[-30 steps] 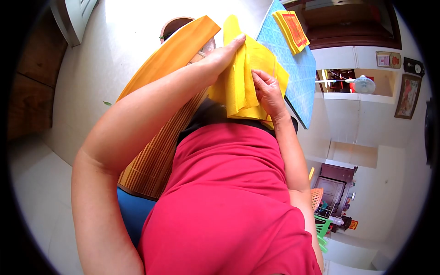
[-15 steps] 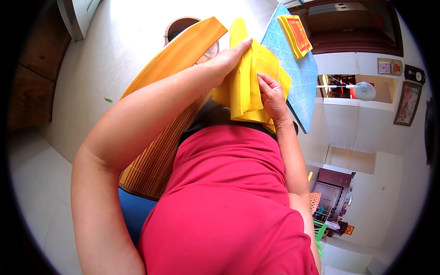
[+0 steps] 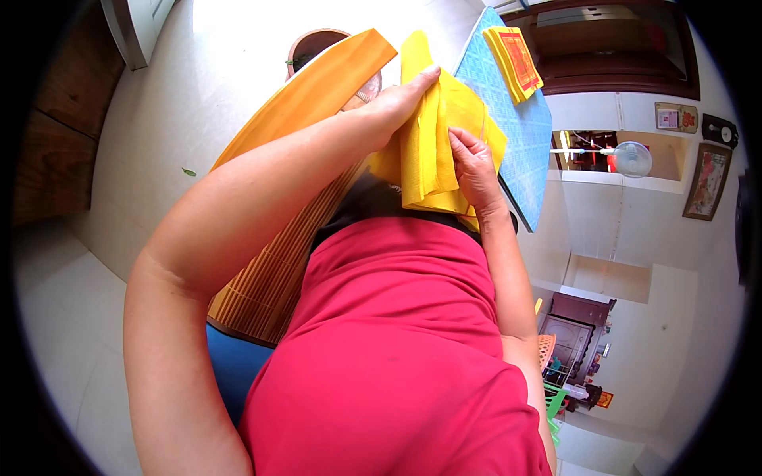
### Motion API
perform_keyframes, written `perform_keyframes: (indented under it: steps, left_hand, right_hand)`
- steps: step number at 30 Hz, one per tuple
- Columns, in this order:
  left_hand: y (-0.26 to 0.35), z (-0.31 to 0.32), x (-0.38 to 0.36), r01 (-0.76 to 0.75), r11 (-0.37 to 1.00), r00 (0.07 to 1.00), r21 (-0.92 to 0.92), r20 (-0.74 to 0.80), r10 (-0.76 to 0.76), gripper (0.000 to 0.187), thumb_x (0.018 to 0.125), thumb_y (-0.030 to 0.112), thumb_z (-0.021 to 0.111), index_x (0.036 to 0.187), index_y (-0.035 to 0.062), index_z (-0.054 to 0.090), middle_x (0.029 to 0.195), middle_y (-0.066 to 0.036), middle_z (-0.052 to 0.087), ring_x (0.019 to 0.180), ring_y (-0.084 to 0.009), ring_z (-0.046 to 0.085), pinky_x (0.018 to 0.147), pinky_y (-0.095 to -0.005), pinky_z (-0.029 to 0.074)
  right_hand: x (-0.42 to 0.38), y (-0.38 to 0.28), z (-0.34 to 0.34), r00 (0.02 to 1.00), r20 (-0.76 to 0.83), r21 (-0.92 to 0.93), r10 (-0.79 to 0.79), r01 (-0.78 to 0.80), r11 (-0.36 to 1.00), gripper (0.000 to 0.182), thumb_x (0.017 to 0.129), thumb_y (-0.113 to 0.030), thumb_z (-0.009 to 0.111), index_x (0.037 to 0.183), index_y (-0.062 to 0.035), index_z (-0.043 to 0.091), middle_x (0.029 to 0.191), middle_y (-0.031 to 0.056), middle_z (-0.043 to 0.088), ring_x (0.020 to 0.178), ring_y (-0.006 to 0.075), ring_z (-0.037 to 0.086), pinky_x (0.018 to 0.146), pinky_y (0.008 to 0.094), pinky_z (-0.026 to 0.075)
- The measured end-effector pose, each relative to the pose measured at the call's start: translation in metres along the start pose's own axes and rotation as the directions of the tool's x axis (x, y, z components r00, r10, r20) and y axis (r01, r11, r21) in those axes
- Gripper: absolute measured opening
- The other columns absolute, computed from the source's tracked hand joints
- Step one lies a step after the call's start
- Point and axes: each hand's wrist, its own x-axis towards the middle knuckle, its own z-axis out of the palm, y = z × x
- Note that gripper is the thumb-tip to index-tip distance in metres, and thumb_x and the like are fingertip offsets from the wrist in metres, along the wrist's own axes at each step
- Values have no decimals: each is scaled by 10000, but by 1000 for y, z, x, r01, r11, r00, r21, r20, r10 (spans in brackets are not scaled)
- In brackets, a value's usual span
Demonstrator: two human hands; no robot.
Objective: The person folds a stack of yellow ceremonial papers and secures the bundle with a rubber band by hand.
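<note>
Hands, left hand (image 3: 394, 103) and right hand (image 3: 473, 165), pinch half-folded yellow paper (image 3: 429, 151) at upper centre, creases unfinished.

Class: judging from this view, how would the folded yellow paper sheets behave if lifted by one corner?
The folded yellow paper sheets would probably flop, since they drape and crease under the left hand and right hand. They look thin, so likely light, and layers may slide apart.
</note>
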Motion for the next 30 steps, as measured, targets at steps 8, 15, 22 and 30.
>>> perform_keyframes:
  steps: [8, 15, 22, 30]
  left_hand:
    - [-1, -1, 3, 4, 1000, 1000, -12, 9, -3, 897, 780, 740, 521, 1267, -13, 532, 1228, -180, 579, 1116, -277, 551, 972, -389, 398]
    - [-5, -1, 9, -5, 1000, 1000, -8, 4, 5, 898, 784, 743, 507, 1271, -10, 532, 1221, -184, 582, 1111, -281, 554, 971, -391, 398]
    - [-4, -1, 8, 5, 1000, 1000, -7, 5, -5, 904, 785, 745, 503, 1278, -13, 523, 1233, -188, 573, 1124, -285, 547, 978, -395, 392]
    - [-3, -1, 5, -11, 1000, 1000, -26, 27, 12, 901, 784, 741, 510, 1278, -12, 523, 1236, -189, 571, 1131, -285, 542, 980, -393, 391]
  right_hand:
    - [0, -1, 1, 1000, -9, 2, 10, -10, 1000, 254, 935, -198, 608, 1111, -18, 647, 839, 18, 654, 683, 63, 589, 580, 193, 498]
    - [0, 0, 0, 1000, 0, -5, 8, -8, 1000, 254, 936, -201, 608, 1107, -18, 647, 837, 18, 654, 657, 61, 582, 571, 190, 495]
    - [0, 0, 0, 1000, -7, -4, 10, -10, 1000, 251, 936, -208, 607, 1100, -23, 651, 833, 19, 656, 636, 64, 577, 556, 184, 490]
    - [0, -1, 1, 1000, 1, -9, 6, -6, 1000, 251, 938, -212, 604, 1098, -25, 651, 833, 20, 658, 631, 63, 574, 554, 184, 486]
